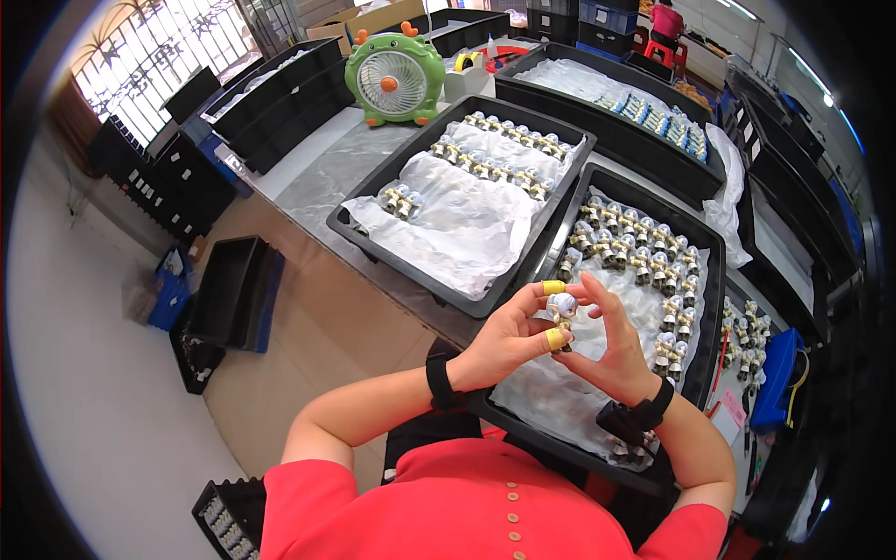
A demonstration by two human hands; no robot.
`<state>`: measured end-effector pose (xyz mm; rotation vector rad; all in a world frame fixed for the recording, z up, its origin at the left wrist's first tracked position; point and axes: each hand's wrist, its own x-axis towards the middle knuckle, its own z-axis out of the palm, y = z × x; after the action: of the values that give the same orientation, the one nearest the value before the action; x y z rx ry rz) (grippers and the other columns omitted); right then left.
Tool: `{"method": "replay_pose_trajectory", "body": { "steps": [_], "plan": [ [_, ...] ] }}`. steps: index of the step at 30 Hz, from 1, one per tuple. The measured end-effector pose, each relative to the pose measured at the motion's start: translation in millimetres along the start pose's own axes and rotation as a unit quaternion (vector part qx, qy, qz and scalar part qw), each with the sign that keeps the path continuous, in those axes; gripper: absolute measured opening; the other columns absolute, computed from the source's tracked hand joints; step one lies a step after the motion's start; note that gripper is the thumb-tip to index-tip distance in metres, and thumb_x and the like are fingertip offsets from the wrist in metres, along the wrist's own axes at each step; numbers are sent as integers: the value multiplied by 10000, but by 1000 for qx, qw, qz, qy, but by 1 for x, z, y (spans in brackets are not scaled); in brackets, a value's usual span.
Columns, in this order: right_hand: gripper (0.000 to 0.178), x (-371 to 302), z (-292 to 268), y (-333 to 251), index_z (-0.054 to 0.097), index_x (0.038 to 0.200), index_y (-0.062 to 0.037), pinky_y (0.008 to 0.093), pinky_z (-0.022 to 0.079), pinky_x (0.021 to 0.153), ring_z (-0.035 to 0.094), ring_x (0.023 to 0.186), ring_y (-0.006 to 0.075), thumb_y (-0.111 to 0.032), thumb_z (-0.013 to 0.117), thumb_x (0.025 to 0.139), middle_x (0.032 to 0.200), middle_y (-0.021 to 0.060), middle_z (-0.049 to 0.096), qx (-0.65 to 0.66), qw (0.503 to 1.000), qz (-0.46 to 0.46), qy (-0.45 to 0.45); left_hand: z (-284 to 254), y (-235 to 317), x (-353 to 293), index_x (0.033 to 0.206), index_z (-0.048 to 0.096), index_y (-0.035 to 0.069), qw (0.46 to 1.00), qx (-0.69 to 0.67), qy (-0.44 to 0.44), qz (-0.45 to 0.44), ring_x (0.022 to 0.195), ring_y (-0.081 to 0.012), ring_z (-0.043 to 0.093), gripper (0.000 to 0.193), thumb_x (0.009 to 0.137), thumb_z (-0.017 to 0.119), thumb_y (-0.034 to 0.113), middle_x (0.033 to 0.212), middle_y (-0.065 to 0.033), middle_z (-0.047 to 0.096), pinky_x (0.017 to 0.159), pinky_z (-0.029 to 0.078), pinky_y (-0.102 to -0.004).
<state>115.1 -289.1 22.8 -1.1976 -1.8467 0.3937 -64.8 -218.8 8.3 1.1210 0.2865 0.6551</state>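
Note:
A small toy figurine [561, 308] with a pale silver head and dark feet is upright between my two hands. My left hand [509, 341] pinches it with thumb and index finger, both wrapped in yellow tape. Curved round its other side, my right hand [621, 353] has the thumb by its feet and fingers near its head. Exact right-hand contact is partly hidden. Below my hands lies a black tray [711, 289] lined with white sheeting, where similar figurines [653, 245] stand in rows along the far and right sides.
Left of it, another black tray [373, 245] holds rows of figurines on sheeting. A green fan [394, 79] stands behind. Further back, a deep tray [597, 121] carries blue-toned pieces. At right are loose figurines [747, 331] and a blue bin [777, 378]. Another person [665, 21] sits far off.

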Motion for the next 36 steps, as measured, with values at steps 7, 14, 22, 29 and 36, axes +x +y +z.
{"method": "replay_pose_trajectory", "body": {
  "steps": [7,14,22,29,36],
  "plan": [
    [949,0,0,0,315,1441,-107,367,457,913,539,1083,243,-29,806,633,1273,95,529,3,1000,4,-2,-2,-1,0,1372,343,49,1000,2,-5,-9,1123,-172,546,523,915,595,50,1299,-90,468,954,468,-328],
    [951,-1,-1,0,315,1440,-108,365,461,897,539,1081,241,-30,804,628,1285,90,527,6,1000,5,0,-3,0,1,1375,334,45,1000,7,-11,-14,1152,-168,525,522,919,589,56,1318,-92,454,972,464,-335],
    [951,1,0,-1,318,1433,-100,371,464,886,546,1082,244,-45,811,621,1283,87,536,0,1000,18,-6,-5,-3,-1,1378,330,50,1000,-8,-15,3,1158,-177,522,517,925,578,64,1332,-94,449,976,460,-334],
    [973,-2,0,1,297,1441,-103,378,472,868,553,1081,249,-55,816,619,1283,96,532,-10,1000,16,-9,-1,-4,0,1361,357,38,1000,2,-13,19,1000,-101,564,525,916,620,125,1213,-60,501,811,507,-265],
    [983,-2,-1,4,286,1448,-110,379,469,867,550,1083,247,-68,821,624,1287,94,529,-15,1000,8,-4,-2,-4,5,1357,356,38,999,10,-20,29,1002,-93,555,516,918,615,115,1197,-50,505,816,496,-258]
  ]
}}
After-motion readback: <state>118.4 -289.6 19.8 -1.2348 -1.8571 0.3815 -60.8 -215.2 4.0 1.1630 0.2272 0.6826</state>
